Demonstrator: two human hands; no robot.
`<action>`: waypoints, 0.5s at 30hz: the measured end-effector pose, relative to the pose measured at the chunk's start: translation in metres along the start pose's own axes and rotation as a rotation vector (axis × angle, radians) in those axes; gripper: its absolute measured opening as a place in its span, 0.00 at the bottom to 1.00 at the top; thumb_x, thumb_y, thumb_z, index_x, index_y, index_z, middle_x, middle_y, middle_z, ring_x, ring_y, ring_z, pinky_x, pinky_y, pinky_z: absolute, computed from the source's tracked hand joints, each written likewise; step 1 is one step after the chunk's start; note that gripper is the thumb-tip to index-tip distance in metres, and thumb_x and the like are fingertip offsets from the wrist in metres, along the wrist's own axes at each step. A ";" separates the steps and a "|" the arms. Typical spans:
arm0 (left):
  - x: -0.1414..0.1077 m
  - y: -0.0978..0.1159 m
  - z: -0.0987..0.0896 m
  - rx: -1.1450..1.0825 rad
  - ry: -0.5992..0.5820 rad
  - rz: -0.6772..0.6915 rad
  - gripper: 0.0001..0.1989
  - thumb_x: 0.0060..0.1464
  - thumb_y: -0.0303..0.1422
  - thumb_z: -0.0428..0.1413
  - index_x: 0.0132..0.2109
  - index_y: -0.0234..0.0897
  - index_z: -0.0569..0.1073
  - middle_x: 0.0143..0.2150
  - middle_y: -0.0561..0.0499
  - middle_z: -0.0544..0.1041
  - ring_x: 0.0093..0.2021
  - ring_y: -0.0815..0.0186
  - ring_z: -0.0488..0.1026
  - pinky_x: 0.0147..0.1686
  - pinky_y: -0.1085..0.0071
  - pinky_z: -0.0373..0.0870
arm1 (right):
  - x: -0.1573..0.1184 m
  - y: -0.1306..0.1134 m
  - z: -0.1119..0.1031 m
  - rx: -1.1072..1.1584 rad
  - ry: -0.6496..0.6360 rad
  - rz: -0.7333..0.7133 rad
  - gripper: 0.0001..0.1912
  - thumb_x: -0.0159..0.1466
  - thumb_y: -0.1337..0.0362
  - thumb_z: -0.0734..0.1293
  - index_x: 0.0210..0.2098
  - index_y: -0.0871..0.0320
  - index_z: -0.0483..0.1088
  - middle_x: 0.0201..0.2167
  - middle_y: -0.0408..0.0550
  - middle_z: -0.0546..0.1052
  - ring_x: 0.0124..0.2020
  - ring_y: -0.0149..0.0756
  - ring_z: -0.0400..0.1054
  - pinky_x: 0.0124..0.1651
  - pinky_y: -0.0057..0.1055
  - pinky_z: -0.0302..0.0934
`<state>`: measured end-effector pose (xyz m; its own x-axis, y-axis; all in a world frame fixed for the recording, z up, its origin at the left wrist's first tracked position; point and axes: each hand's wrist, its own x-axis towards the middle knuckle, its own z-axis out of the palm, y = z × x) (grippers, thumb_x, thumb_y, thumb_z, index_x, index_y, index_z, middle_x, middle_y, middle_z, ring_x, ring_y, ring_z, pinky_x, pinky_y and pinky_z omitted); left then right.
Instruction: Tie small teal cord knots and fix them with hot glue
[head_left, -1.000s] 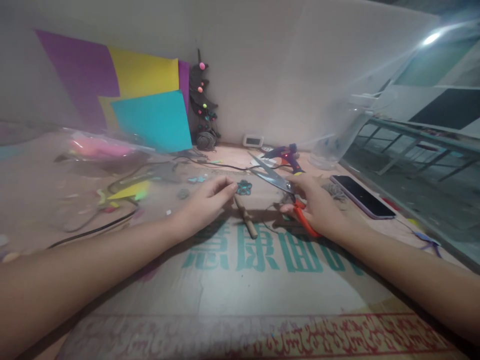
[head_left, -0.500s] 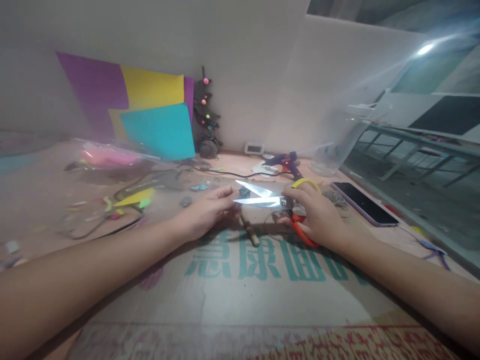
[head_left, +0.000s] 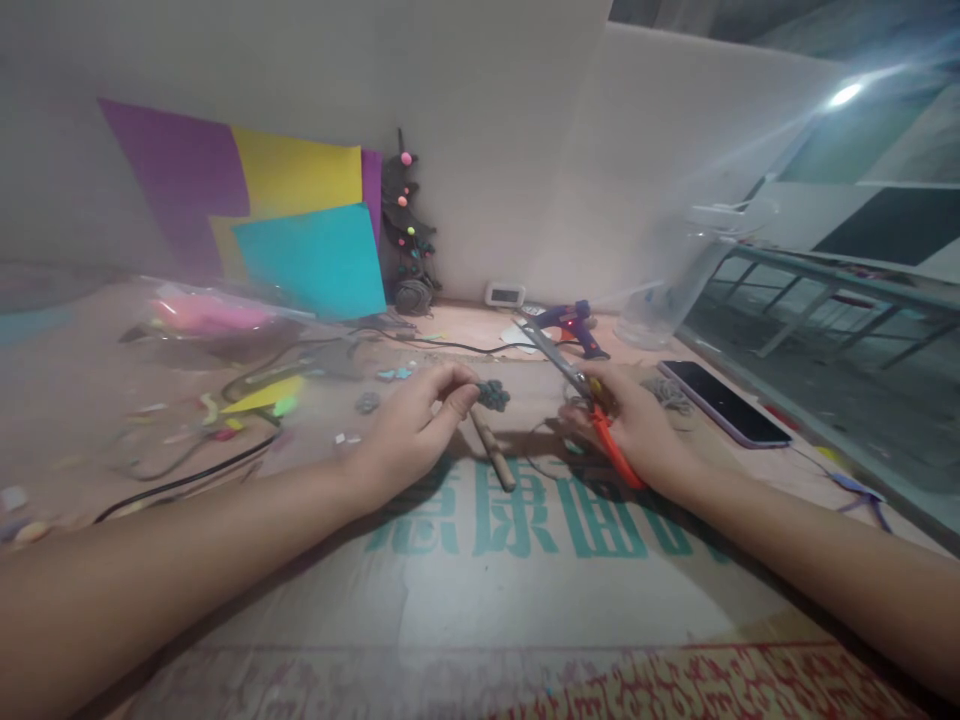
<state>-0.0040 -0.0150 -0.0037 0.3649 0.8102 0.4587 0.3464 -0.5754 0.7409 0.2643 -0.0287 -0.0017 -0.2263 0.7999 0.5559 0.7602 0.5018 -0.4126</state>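
Observation:
Between thumb and fingers, my left hand (head_left: 420, 425) pinches a small dark grey-green flower-shaped piece (head_left: 493, 395). My right hand (head_left: 630, 415) is closed around scissors (head_left: 559, 355) with red and yellow handles; their blades are together and point up to the left, away from the flower piece. Some thin cord (head_left: 574, 405) shows by the right fingers; whether they grip it I cannot tell. A short brown stick (head_left: 493, 450) lies on the printed cardboard (head_left: 480, 600) below the flower piece. Left of my left hand sits another small grey flower shape (head_left: 367, 402).
A purple glue gun (head_left: 566, 325) with a lit red light stands behind the scissors. At right are a phone (head_left: 724, 403), a coil of cord (head_left: 670, 395) and a clear plastic jug (head_left: 660, 290). Coloured sheets (head_left: 311, 265) lean on the wall; a black cable (head_left: 187, 478) and scraps lie left.
The scissors have closed and swung upward, away from my left hand. The flower piece in my left fingers now shows plainly. The view has shifted slightly.

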 end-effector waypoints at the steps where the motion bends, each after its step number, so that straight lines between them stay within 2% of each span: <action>1: 0.000 0.001 0.000 0.014 0.000 0.002 0.10 0.64 0.38 0.47 0.40 0.38 0.69 0.37 0.49 0.74 0.40 0.62 0.71 0.37 0.68 0.64 | 0.000 -0.004 0.001 0.045 0.008 0.044 0.18 0.60 0.56 0.69 0.47 0.55 0.68 0.39 0.48 0.76 0.37 0.40 0.71 0.39 0.36 0.67; 4: 0.000 0.003 0.000 0.060 -0.029 0.035 0.10 0.64 0.37 0.47 0.39 0.37 0.68 0.36 0.49 0.74 0.39 0.63 0.71 0.38 0.68 0.64 | -0.001 -0.022 0.003 0.232 -0.029 0.144 0.16 0.59 0.58 0.69 0.46 0.55 0.68 0.34 0.46 0.76 0.33 0.37 0.72 0.38 0.36 0.68; 9: -0.001 0.003 0.003 0.140 -0.079 0.147 0.10 0.65 0.36 0.46 0.38 0.37 0.68 0.33 0.52 0.72 0.36 0.65 0.69 0.38 0.69 0.63 | -0.002 -0.051 0.011 0.542 -0.140 0.168 0.18 0.58 0.60 0.71 0.46 0.54 0.68 0.34 0.45 0.76 0.34 0.35 0.73 0.37 0.35 0.69; 15: -0.002 0.006 0.004 0.150 -0.149 0.177 0.12 0.64 0.36 0.47 0.34 0.37 0.68 0.31 0.52 0.72 0.33 0.66 0.68 0.35 0.71 0.62 | -0.002 -0.065 0.018 0.618 -0.141 0.160 0.18 0.59 0.60 0.70 0.47 0.53 0.66 0.35 0.44 0.75 0.36 0.34 0.72 0.36 0.32 0.68</action>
<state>0.0005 -0.0207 -0.0019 0.5500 0.6770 0.4891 0.3863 -0.7254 0.5697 0.2041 -0.0567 0.0109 -0.2496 0.8946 0.3707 0.3102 0.4365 -0.8446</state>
